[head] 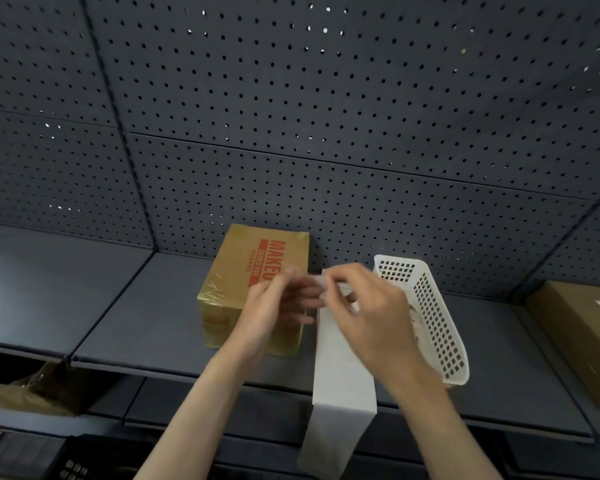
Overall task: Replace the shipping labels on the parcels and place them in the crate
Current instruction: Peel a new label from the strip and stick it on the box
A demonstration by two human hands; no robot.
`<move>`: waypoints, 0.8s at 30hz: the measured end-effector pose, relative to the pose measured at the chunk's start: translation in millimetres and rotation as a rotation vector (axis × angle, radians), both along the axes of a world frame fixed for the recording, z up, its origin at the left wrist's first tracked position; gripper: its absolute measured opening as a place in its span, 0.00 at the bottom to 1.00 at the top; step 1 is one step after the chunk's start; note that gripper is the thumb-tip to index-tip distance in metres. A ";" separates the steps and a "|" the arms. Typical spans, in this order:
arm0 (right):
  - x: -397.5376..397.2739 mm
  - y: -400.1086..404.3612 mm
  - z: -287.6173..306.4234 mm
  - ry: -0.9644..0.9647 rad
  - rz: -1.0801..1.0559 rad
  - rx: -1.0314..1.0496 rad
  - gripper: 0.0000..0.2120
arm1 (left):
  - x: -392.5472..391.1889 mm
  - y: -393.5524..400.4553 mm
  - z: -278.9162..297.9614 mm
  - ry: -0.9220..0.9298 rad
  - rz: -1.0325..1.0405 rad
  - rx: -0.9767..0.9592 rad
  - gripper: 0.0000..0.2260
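Dark grey metal shelf [153, 306], pegboard backing behind it. On it stands a tan cardboard parcel wrapped in clear tape, red print on its top face [253, 271]. Just to its right, a white perforated plastic basket [440, 320], presumably the crate; what lies inside is not readable. A second brown cardboard box with a white label [582, 337] sits at the far right of the shelf.

Both hands are raised in front of the parcel. The left hand [274, 303] and right hand [360, 306] each pinch the top end of a long white strip of label backing paper [340, 375], fingertips close together, as if picking a label free at its edge. The rest of the strip hangs loose below the shelf edge, creased partway down.

Risks, as I judge them:
- The top of the strip is blurred, so the peel looks fiddly; a label started from one corner could tear or curl back and stick to itself.
- The dangling tail could catch on the shelf lip and jerk the strip.
- The glossy tape on the parcel may give poor adhesion or trap wrinkles if the label goes down skewed.
- The basket stands close to the right wrist; a wide elbow move could knock it off the edge.
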State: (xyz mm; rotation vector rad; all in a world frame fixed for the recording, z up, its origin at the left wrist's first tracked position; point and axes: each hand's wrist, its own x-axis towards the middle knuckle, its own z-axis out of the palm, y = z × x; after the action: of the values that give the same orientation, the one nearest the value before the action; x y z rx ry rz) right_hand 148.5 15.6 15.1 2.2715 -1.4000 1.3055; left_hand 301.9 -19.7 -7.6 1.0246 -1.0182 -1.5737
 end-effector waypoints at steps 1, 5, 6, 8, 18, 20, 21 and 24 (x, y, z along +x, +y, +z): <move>6.4 2.7 -3.8 0.074 0.018 -0.022 0.05 | 3.7 -2.2 2.3 0.027 0.016 0.022 0.18; 27.1 9.8 -19.7 0.326 0.046 -0.062 0.07 | 19.0 -6.4 2.2 0.016 0.036 0.059 0.16; 30.6 10.1 -23.7 0.356 0.052 -0.057 0.07 | 22.2 -7.4 -0.4 -0.015 0.050 0.047 0.14; 35.4 10.2 -30.5 0.391 0.070 -0.033 0.08 | 27.1 -9.0 -7.2 -0.071 0.081 0.005 0.11; 34.3 -31.4 -33.9 -0.660 -0.115 0.429 0.03 | 45.6 -23.2 -14.0 -0.138 0.187 -0.001 0.09; 31.3 -51.9 -29.2 -0.860 -0.143 0.694 0.06 | 50.4 -29.6 -10.8 -0.160 0.183 -0.014 0.09; 29.8 -59.7 -27.9 -0.899 -0.134 0.810 0.07 | 53.0 -32.3 -8.9 -0.179 0.174 -0.030 0.09; 29.5 -72.7 -27.1 -0.970 -0.127 0.926 0.04 | 60.9 -41.3 -5.4 -0.214 0.150 -0.046 0.10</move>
State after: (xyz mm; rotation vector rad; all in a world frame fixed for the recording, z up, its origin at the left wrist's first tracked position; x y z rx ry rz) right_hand 178.0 -57.1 -12.0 1.8517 -2.8947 2.1699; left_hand 362.8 -61.0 -13.0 1.2277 -1.0893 -1.3346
